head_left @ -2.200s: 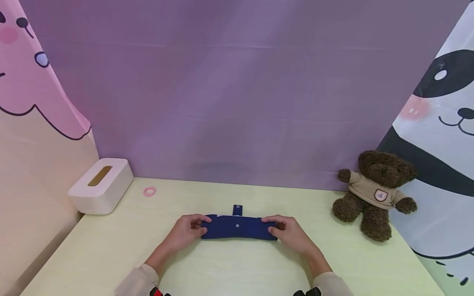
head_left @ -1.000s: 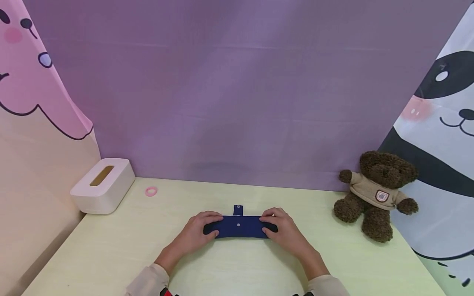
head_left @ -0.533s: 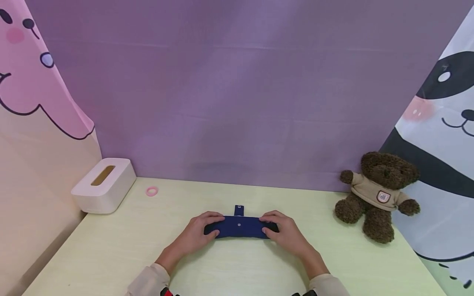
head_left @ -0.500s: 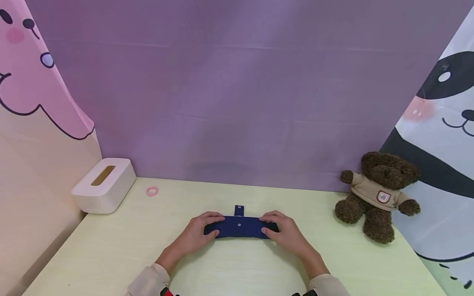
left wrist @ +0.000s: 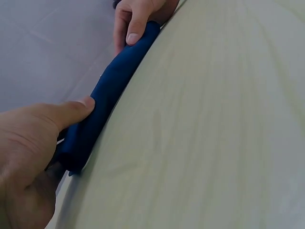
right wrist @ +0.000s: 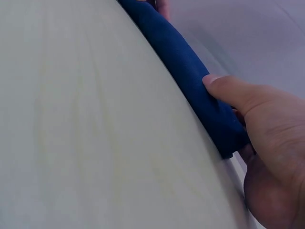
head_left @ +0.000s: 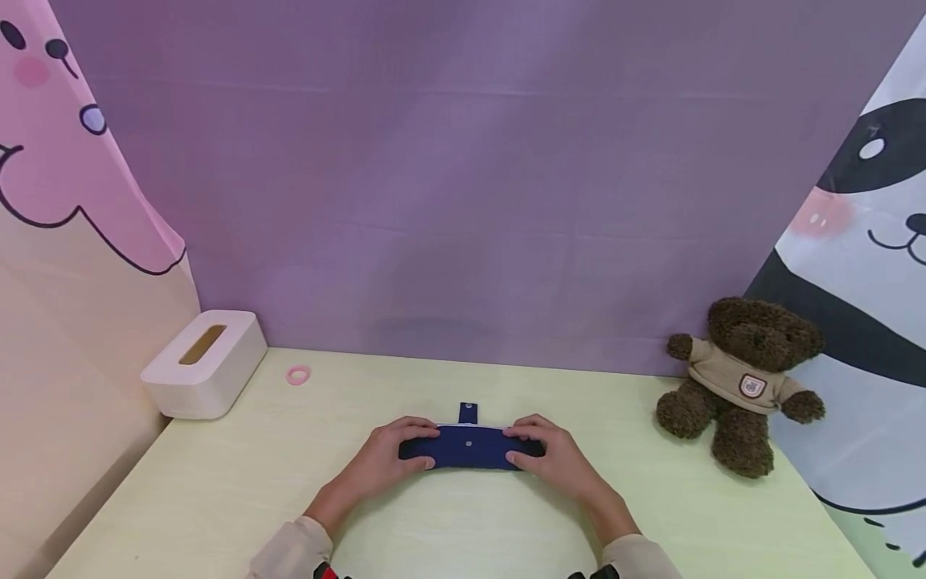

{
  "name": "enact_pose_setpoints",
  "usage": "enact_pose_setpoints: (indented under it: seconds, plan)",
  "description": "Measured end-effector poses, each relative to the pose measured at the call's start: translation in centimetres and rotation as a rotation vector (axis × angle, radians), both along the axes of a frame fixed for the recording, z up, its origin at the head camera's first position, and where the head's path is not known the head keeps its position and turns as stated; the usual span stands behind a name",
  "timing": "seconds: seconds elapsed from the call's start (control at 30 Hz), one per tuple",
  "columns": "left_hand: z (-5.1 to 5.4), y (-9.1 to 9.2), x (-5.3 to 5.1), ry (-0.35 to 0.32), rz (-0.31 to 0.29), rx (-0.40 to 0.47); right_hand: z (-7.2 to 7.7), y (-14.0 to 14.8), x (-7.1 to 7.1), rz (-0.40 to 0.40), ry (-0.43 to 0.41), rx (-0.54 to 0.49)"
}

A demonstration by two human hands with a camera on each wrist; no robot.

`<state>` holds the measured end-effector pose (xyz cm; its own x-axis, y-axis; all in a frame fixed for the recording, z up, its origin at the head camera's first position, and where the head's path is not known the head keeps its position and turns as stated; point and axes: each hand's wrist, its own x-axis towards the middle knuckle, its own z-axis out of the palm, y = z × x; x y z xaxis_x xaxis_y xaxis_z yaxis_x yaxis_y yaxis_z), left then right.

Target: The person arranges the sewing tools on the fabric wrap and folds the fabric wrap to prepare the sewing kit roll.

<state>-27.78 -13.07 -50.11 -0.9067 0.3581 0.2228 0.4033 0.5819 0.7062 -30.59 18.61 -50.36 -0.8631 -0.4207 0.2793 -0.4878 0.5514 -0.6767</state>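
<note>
A navy folded cloth bundle (head_left: 468,456), long and narrow, lies crosswise on the table with a metal snap in its middle. From its far edge sticks out a short navy tab (head_left: 468,413) bearing another snap. My left hand (head_left: 383,458) grips the left end, thumb on the near side and fingers over the far edge. The right end is held the same way by my right hand (head_left: 553,454). In the left wrist view the cloth (left wrist: 112,83) looks rolled or folded thick, under the thumb. The right wrist view shows the cloth's (right wrist: 178,62) right end; the fingertips behind it are hidden.
A white tissue box (head_left: 206,366) stands at the back left of the pale wooden table (head_left: 463,531). Near it lies a pink ring (head_left: 298,375). A brown teddy bear (head_left: 748,382) in a beige shirt sits at the right edge. A purple curtain (head_left: 463,201) hangs behind.
My left hand has slid inward from the bundle's left end, and the right hand slightly inward too. In the last half second the bundle has barely moved; the thumbs have shifted a little inward.
</note>
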Motion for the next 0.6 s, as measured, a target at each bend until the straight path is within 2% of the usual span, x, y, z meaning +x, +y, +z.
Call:
enact_pose_setpoints:
  seconds: [0.13,0.33,0.47,0.6]
  plan:
    - [-0.1,0.0,0.1,0.014,-0.015,-0.028,0.2,-0.1,0.2,-0.002,-0.002,0.037]
    - [0.2,0.3,0.1,0.049,-0.013,-0.049,1.5,-0.1,0.1,0.016,-0.027,0.091]
    - [0.4,0.6,0.0,0.094,0.005,-0.080,2.7,-0.5,-0.4,0.027,-0.071,0.081]
    - [0.5,0.6,-0.2,0.096,0.012,-0.086,3.7,-1.4,-1.3,0.005,-0.115,0.063]
